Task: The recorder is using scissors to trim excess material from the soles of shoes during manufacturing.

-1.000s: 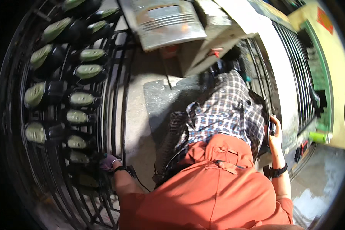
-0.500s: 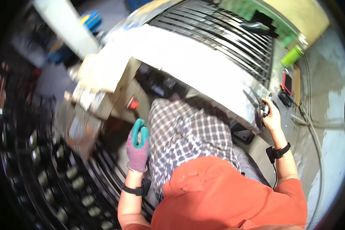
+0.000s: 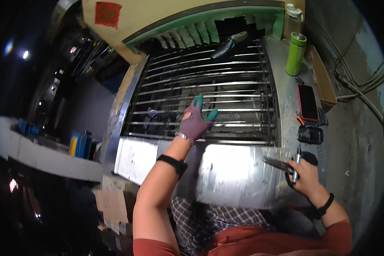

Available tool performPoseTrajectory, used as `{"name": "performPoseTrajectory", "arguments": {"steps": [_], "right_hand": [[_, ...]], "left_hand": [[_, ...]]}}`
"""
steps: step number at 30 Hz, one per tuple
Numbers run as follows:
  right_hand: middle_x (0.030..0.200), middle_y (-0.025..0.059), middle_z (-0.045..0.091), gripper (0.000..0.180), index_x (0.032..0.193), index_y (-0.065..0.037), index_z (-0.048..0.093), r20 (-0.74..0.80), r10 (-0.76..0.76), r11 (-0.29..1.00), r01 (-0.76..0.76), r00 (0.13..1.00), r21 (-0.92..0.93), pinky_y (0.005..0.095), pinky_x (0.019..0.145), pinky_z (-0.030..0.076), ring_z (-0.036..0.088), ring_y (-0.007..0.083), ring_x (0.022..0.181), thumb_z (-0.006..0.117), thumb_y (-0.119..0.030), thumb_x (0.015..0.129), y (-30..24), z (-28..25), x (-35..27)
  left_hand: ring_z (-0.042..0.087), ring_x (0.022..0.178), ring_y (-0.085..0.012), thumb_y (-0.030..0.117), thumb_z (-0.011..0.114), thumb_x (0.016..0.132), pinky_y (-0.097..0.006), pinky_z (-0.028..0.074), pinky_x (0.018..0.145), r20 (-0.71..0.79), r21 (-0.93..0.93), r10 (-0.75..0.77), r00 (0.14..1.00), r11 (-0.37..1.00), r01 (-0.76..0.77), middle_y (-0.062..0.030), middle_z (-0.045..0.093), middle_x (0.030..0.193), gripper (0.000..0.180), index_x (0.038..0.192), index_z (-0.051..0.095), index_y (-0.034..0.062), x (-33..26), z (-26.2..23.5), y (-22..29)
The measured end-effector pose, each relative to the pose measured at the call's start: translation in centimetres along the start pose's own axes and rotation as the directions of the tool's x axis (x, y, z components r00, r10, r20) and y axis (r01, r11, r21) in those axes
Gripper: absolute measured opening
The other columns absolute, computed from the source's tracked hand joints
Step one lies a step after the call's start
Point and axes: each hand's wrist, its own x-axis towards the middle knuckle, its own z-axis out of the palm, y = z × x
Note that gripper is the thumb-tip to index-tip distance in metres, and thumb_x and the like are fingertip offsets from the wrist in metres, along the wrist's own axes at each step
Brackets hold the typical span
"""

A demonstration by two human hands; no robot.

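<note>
My left hand [image 3: 193,123], in a purple glove with green fingertips, reaches over a rack of metal bars [image 3: 239,110]. Its fingers are spread, with nothing seen in them; whether they touch the bars I cannot tell. At the front right, my bare right hand [image 3: 306,176] is closed round a pair of dark-handled scissors [image 3: 276,163], blades pointing left. A silver and black pen [image 3: 296,170] stands upright in the same grip. That hand is over the right part of the shiny metal tabletop [image 3: 239,187].
A white printed sheet [image 3: 136,158] lies at the front left of the tabletop. On the right are a red-edged phone [image 3: 307,102], a black case [image 3: 310,135], a green bottle [image 3: 295,55] and a clear bottle [image 3: 293,21]. A dark tool with a pale handle [image 3: 229,45] lies across the rack's far bars.
My left hand has gone from beside my lap up and forward over the rack, its fingers spreading. The view has shifted to the tabletop. My right hand keeps hold of the scissors and pen.
</note>
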Motion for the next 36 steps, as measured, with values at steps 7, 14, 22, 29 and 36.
{"name": "performPoseTrajectory", "arguments": {"steps": [7,14,22,29,36], "right_hand": [[0.097,0.0125,0.066,0.058,0.111,-0.016,0.062,0.222,0.119,0.993,-0.116,0.968,-0.028,0.0444,0.058,0.05,0.064,0.0332,0.073,0.081,-0.031,0.058,3.2,-0.3,-2.6],[0.103,0.0141,0.064,0.05,0.112,-0.013,0.06,0.303,0.457,0.768,-0.543,0.836,0.34,0.0403,0.078,0.051,0.064,0.0308,0.091,0.076,-0.022,0.065,2.4,-0.4,-0.5],[0.081,0.0126,0.059,0.048,0.108,-0.012,0.055,0.251,0.097,0.989,-0.122,0.963,0.088,0.0407,0.058,0.047,0.06,0.0335,0.068,0.072,-0.02,0.064,3.3,-1.2,-2.0],[0.081,0.0151,0.059,0.046,0.109,-0.01,0.057,-0.039,0.036,0.992,-0.031,0.999,0.124,0.0431,0.057,0.048,0.059,0.0364,0.065,0.069,-0.017,0.064,2.8,0.0,-1.4],[0.1,0.0215,0.062,0.044,0.117,-0.004,0.058,-0.06,0.09,0.99,-0.083,0.994,0.115,0.0423,0.08,0.05,0.061,0.0428,0.09,0.067,-0.011,0.074,2.8,0.6,-1.4]], "left_hand": [[0.04,0.135,-0.0408,0.065,0.068,0.074,-0.042,0.036,0.111,-0.052,0.27,0.113,0.992,0.958,-0.095,-0.0276,0.033,0.149,0.107,0.147,0.03,-0.0041,21.8,6.0,-1.7],[0.04,0.135,-0.0423,0.079,0.065,0.063,-0.046,0.037,0.111,0.081,0.343,-0.073,0.994,0.938,0.04,-0.0286,0.029,0.152,0.128,0.156,0.009,0.0098,34.4,9.9,2.1],[0.067,0.102,-0.0267,0.061,0.067,0.078,-0.039,0.054,0.085,0.135,0.523,-0.003,0.991,0.85,-0.069,-0.0177,0.066,0.111,0.097,0.143,0.034,-0.0039,29.2,9.3,3.7],[0.068,0.09,-0.0201,0.059,0.066,0.081,-0.032,0.053,0.081,0.578,-0.425,-0.134,0.805,0.792,0.437,-0.0156,0.07,0.107,0.077,0.124,0.06,-0.0051,10.2,2.0,-0.6],[0.052,0.123,-0.0164,0.017,0.052,0.1,-0.03,0.039,0.105,0.359,-0.869,-0.312,0.88,0.233,0.437,-0.0107,0.054,0.138,0.042,0.136,0.05,-0.0043,-24.6,-4.8,1.1]]}}
